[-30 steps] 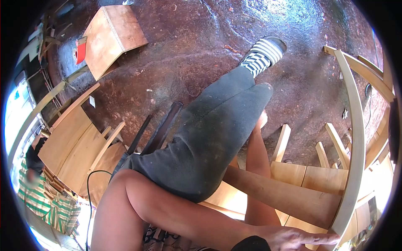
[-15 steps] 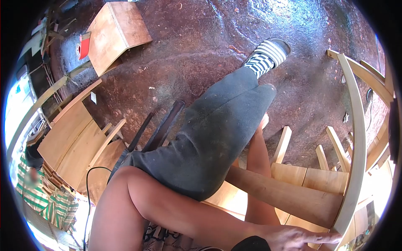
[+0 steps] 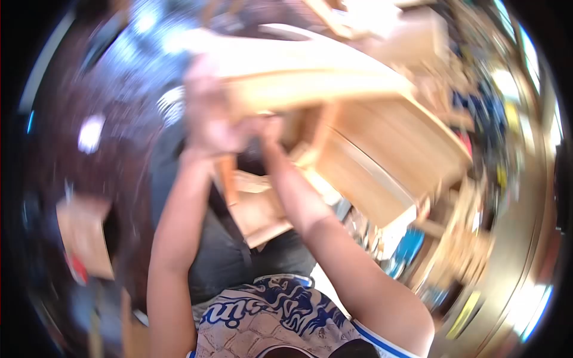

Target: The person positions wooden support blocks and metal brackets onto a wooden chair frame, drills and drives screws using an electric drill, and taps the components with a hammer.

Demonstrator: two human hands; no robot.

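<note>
A light wooden chair point(image 3: 382, 143) lies tilted in front of me, with broad slatted panels and a curved rail across its top. My left hand point(image 3: 209, 116) is at the chair's left end, its blurred fingers seemingly wrapped round the wood. Just to the right, below the curved rail, my right hand point(image 3: 262, 128) reaches in among the chair's parts. Motion smears its fingers, and what they touch cannot be made out.
A wooden box-like piece point(image 3: 86, 235) with a red patch stands on the dark floor point(image 3: 77, 158) at the left. Wooden parts point(image 3: 465, 238) are piled at the right, near a blue object point(image 3: 409, 247). My dark-trousered legs point(image 3: 221, 262) are below the chair.
The view has swung round and blurred. Both my hands now appear together near the centre at the chair, whose curved rail lies across the upper middle. Both forearms now reach up from below.
</note>
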